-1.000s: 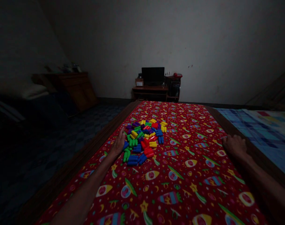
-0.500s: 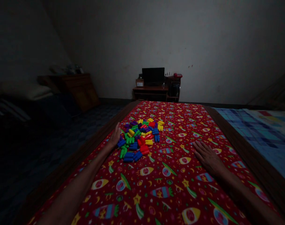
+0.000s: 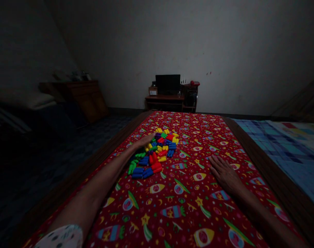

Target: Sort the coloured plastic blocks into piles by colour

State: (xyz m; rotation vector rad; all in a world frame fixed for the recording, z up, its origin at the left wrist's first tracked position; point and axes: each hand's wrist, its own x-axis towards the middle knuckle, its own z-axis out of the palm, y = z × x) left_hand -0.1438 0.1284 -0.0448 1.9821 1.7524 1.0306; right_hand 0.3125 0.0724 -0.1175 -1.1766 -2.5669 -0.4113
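The flat, open left hand [image 3: 143, 141] holds nothing, its fingers lying along the heap of glossy plastic pegs [image 3: 153, 155]; the open right hand [image 3: 224, 174] rests empty, fingers spread, on the printed red cloth [image 3: 157, 203].

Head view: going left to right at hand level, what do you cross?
dark tiled floor → wooden frame edge → pile of coloured plastic pieces → red printed cloth → right hand → second wooden frame edge → blue plaid cover
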